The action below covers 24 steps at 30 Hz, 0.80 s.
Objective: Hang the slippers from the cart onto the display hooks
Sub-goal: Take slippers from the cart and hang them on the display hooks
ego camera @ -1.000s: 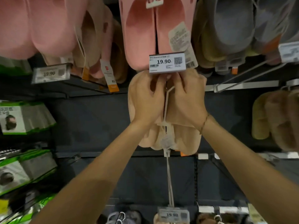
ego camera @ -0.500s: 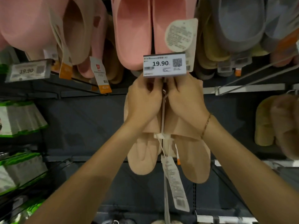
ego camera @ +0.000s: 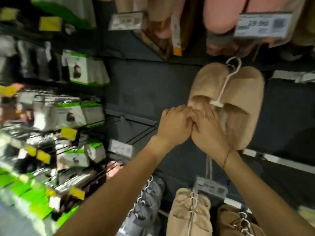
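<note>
Head view, blurry from motion. A tan slipper pair hangs on a white plastic hanger, its hook top up just under the price tag; whether it sits fully on the display hook can't be told, the hook is hidden behind the tag. Left hand is loosely curled at the left slipper's opening, fingertips touching the edge, no clear grip. Right hand lies over the lower part of the pair, fingers spread fairly flat, pressing or steadying, not wrapped round anything.

Risk, as judged: if the hanger is only half caught, letting go could drop the pair onto the rows below. A pull downward by either hand could also unhook it. Pair looks tilted, so it may swing and knock the tag.

Around: pink slippers hang above, crowding the hook top. Below, more tan slippers and a grey patterned pair on lower hooks, with another price tag between. Green-and-white packets fill the racks to the left. Cart not in view.
</note>
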### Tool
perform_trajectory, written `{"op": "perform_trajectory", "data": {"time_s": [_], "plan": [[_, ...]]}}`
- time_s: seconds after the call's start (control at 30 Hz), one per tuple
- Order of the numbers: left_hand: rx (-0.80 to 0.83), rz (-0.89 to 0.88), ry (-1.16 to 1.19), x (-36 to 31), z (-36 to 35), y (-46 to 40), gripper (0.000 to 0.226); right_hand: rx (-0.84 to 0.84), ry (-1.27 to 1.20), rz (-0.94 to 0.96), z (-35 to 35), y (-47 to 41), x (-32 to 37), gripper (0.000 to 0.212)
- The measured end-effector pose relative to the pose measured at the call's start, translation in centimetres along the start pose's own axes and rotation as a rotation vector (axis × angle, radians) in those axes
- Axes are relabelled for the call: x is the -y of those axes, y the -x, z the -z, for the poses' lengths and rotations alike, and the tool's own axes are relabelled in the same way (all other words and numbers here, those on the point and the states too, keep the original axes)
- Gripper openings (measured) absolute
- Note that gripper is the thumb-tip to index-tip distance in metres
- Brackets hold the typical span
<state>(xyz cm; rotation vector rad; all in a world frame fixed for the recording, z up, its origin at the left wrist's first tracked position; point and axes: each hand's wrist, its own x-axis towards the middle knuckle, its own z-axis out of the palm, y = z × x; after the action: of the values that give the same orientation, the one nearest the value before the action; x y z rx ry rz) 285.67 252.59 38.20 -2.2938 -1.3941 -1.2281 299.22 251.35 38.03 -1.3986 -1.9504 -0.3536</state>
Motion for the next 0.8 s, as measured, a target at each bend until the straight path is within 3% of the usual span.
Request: {"op": "perform_trajectory", "data": {"time_s": [0.17, 0.37, 0.47, 0.6, 0.8], "plan": [[0.026, 0.469, -0.015, 7.4, 5.3, 17.8, 0.031, 0.290, -0.307, 0.138, -7.2, 8.2, 13.6, 0.027], [0.050, 1.002, -0.110, 14.0, 15.1, 39.9, 0.043, 0.680, -0.556, 0.348, -16.4, 20.7, 31.9, 0.023], [0.109, 1.192, -0.174, 15.7, 19.0, 49.6, 0.037, 0.868, -0.611, 0.416, -19.0, 27.6, 39.0, 0.027], [0.078, 1.364, -0.174, 15.7, 21.2, 60.0, 0.027, 1.066, -0.610, 0.489, -21.7, 35.8, 45.2, 0.028], [0.141, 1.637, -0.042, 16.1, 19.3, 69.7, 0.025, 1.383, -0.492, 0.525, -26.7, 43.8, 48.2, 0.023]]}}
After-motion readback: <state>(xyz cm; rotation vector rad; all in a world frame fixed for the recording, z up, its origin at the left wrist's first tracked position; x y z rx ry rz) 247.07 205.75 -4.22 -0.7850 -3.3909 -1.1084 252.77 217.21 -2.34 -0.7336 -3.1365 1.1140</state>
